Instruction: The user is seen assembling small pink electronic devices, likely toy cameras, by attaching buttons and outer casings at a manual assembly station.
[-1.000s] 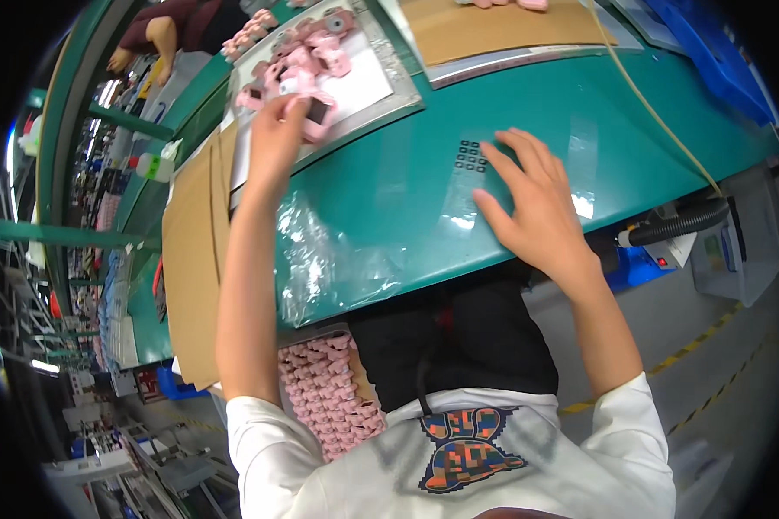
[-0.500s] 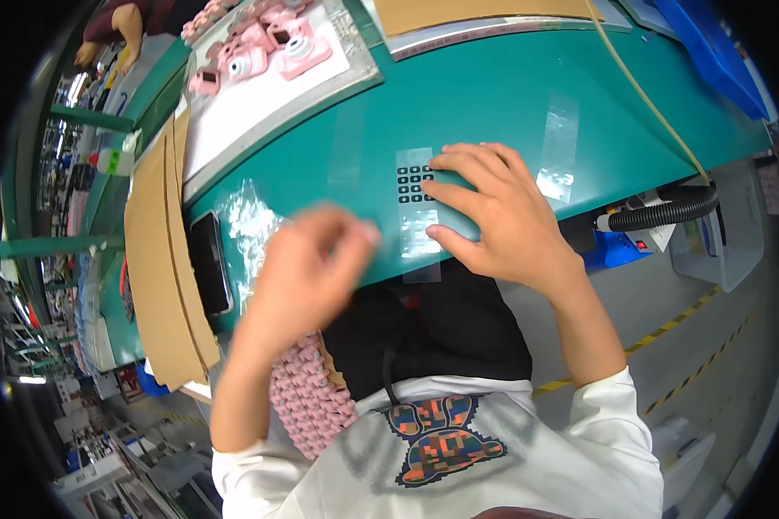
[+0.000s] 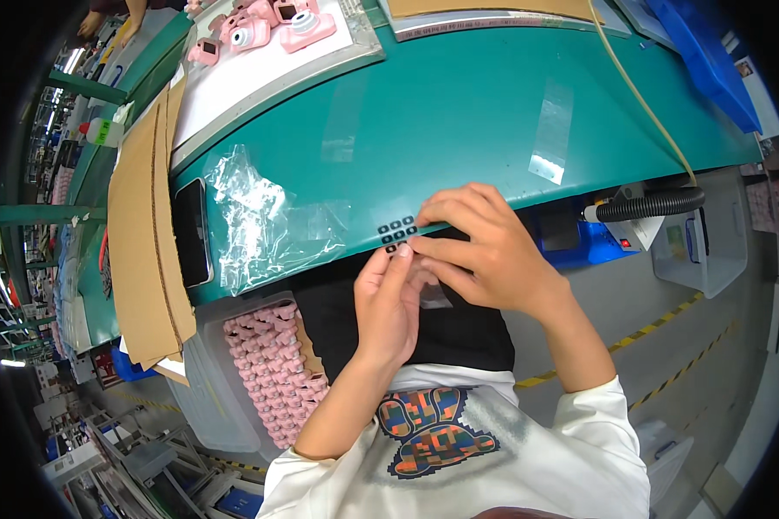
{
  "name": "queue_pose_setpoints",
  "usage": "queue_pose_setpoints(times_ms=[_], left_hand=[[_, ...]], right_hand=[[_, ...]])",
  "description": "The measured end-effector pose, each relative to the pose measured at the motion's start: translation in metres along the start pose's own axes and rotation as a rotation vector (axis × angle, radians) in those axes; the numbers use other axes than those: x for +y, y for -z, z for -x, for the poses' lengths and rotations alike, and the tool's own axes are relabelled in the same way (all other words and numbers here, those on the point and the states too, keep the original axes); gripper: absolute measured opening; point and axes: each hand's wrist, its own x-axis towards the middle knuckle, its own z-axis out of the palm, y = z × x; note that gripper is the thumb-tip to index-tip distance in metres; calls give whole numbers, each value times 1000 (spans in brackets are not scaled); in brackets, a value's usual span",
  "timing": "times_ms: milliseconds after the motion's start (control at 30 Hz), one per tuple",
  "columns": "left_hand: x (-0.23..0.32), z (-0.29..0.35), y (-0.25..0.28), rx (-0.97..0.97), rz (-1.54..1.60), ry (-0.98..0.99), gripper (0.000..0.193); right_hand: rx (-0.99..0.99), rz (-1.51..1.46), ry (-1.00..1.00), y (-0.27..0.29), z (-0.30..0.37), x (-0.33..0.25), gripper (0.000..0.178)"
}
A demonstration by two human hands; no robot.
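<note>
A clear sheet with rows of small black rounded-square stickers is held at the table's front edge, tilted. My left hand pinches its lower edge between thumb and fingertips. From the right, my right hand grips the same sheet, its thumb and forefinger close to the left thumb. My fingers cover part of the sheet, so I cannot tell whether a sticker has been lifted. Crumpled clear plastic film lies on the green table, left of my hands.
Pink toy cameras lie on a white board at the far left. Many more pink pieces fill a clear bin below. A phone and cardboard sheets line the left side. A black hose and blue tray are right.
The sticker sheet has come up off the table and nearer to me, now tilted. My left hand has moved right to meet it; my right hand, earlier spread over it, now grips it.
</note>
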Motion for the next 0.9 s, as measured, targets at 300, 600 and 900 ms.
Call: queue_pose_setpoints(times_ms=[300, 600, 900], left_hand=[[29, 21, -31, -70, 140, 141, 20], [46, 18, -48, -139, 210, 245, 19], [40, 16, -69, -127, 74, 176, 18]], right_hand=[[279, 35, 139, -1, 12, -18, 17], [313, -21, 214, 20, 1, -21, 21], [375, -94, 53, 24, 16, -26, 24]])
